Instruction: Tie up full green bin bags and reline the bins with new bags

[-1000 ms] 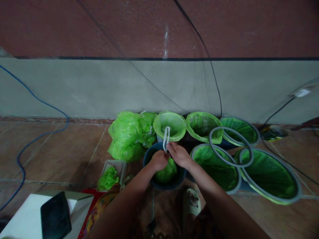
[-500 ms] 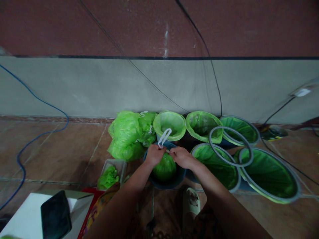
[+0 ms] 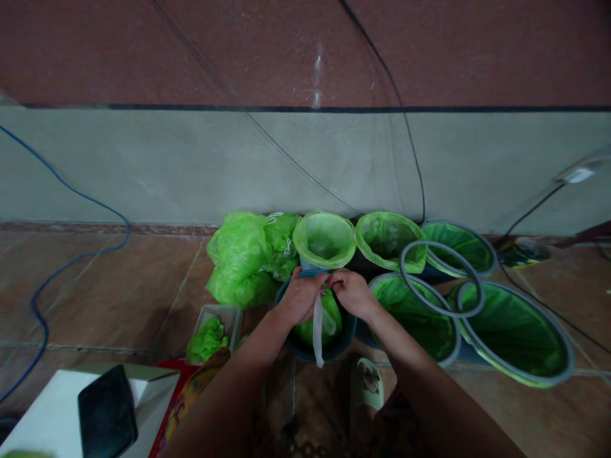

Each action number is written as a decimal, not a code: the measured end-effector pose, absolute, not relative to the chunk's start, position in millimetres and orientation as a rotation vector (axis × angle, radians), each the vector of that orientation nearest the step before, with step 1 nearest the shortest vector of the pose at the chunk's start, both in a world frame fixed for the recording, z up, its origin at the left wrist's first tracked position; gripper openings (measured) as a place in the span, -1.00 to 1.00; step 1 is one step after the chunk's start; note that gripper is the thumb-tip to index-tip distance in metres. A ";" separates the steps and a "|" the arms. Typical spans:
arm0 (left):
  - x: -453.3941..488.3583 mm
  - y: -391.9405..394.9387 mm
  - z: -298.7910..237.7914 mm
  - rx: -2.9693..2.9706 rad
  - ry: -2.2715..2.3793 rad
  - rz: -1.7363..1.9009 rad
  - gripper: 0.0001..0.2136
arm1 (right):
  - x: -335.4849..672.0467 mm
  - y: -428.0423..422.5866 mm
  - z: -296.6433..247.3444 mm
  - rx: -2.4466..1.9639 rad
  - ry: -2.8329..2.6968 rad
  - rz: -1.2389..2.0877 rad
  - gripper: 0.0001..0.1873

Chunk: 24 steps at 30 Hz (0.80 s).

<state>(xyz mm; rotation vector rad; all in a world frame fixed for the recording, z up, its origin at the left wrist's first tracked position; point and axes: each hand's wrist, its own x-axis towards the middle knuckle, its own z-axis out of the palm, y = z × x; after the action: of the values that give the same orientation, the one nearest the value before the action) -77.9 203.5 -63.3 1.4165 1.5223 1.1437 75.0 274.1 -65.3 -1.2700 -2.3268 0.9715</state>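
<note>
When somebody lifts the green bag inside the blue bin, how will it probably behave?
The green bag will probably be floppy, since it looks like thin plastic film. Its rounded bulge suggests something inside, which may shift or sag; the weight cannot be judged. The shiny surface may be slippery, so the white drawstring hanging over it might be easier to hold.

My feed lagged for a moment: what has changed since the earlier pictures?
The white drawstring, which stood upright, now hangs down in front of the green bag and the near side of the blue bin. The left hand has shifted slightly toward the wall; the right hand stays near the bag's top. No release shows clearly. The tied bags and grey ring stayed put.
</note>
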 end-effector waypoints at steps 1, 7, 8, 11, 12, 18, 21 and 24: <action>-79.1 204.1 -62.3 1.489 1.507 1.139 -0.75 | 73.0 273.6 -65.9 -1.238 -2.250 1.001 -0.73; -89.3 206.6 -53.8 1.829 1.517 1.040 -0.70 | 62.2 269.1 -65.3 -0.955 -1.812 1.505 -0.79; -90.7 206.3 -52.4 1.858 1.513 1.023 -0.65 | 60.7 268.4 -64.0 -0.898 -1.760 1.601 -0.79; -93.5 204.5 -46.7 1.925 1.524 0.945 -0.57 | 56.6 267.2 -62.1 -0.870 -1.672 1.729 -0.78; -93.8 203.9 -44.5 1.944 1.556 0.917 -0.58 | 55.3 267.2 -62.7 -0.898 -1.669 1.730 -0.78; -90.4 198.5 -39.4 2.089 1.786 0.773 -0.72 | 53.3 269.2 -68.5 -0.954 -1.698 1.727 -0.79; -86.7 195.2 -42.0 2.198 1.853 0.828 -0.76 | 59.3 269.7 -63.1 -0.841 -1.630 1.943 -0.78; -84.4 194.0 -44.1 2.282 1.848 0.921 -0.77 | 67.2 270.7 -56.9 -0.758 -1.592 2.079 -0.76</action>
<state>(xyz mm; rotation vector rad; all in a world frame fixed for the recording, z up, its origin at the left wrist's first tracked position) -84.4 194.0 -44.1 2.2818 1.8478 0.9211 67.2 270.7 -56.9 -0.7579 -1.5925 2.0792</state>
